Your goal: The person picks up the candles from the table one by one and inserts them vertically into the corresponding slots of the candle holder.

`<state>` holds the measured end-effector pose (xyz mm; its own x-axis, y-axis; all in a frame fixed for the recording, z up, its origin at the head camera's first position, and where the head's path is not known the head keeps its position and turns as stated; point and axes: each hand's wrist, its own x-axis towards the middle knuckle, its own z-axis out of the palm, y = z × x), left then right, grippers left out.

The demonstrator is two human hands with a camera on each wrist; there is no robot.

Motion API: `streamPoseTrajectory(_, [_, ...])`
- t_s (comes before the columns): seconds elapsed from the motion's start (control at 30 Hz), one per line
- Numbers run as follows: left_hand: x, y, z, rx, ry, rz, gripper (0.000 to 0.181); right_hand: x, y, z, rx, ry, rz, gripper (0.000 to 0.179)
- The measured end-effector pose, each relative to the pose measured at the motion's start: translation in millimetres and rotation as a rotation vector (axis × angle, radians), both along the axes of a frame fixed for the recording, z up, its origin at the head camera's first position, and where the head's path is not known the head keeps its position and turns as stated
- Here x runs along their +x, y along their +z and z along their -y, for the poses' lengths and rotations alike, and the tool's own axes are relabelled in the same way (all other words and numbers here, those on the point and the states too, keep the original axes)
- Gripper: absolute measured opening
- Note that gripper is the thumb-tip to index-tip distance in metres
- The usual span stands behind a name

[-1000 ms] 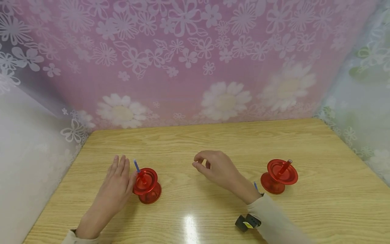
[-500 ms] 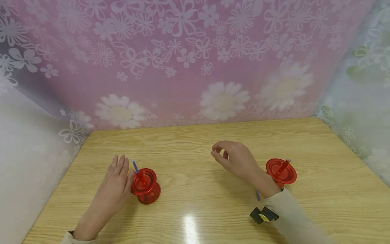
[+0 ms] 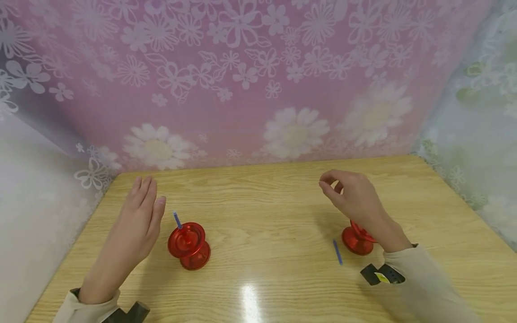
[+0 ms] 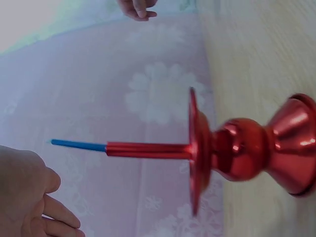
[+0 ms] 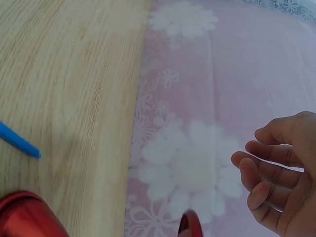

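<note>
A red metal candle holder (image 3: 195,255) stands upright on the left, with a thin blue stick (image 4: 76,144) sticking out of the top of its tube. My left hand (image 3: 135,222) hovers to its left, apart from it, fingers straight. My right hand (image 3: 357,195) is above the table on the right, fingers loosely bent with nothing between them. Below that hand, a second red candle holder (image 3: 357,242) stands partly hidden by my wrist and forearm. Another blue stick (image 3: 337,252) lies on the table just left of its base.
A wood-grain table (image 3: 258,202) spreads under everything. At its back edge rises a pink flowered cloth (image 3: 226,125), and pale cloths flank both sides. Dark devices (image 3: 381,273) are strapped at both wrists.
My left hand has left the side of the left candle holder, rising and shifting left. My right hand has moved right and farther back, uncovering the loose blue stick and partly covering the right candle holder.
</note>
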<state>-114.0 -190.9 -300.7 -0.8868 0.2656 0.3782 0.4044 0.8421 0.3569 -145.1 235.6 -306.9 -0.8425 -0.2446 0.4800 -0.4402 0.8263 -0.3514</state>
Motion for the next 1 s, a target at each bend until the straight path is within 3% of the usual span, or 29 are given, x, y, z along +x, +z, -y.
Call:
streamPoseTrajectory(0.5, [3.1,36.4,-25.3,-0.012,-0.037,-0.045,0.056,6.3,15.3,-37,0.045,-0.083,-0.01,0.01])
streamPoseTrajectory(0.8, [6.1,45.7,-52.2,-0.01,-0.104,-0.046,0.057,14.7,11.3,-66,0.053,-0.144,-0.013,0.012])
streamPoseTrajectory(1.0, [8.0,41.7,-68.4,-0.017,-0.138,-0.034,0.056,18.9,4.7,-85,0.063,-0.186,0.007,0.014])
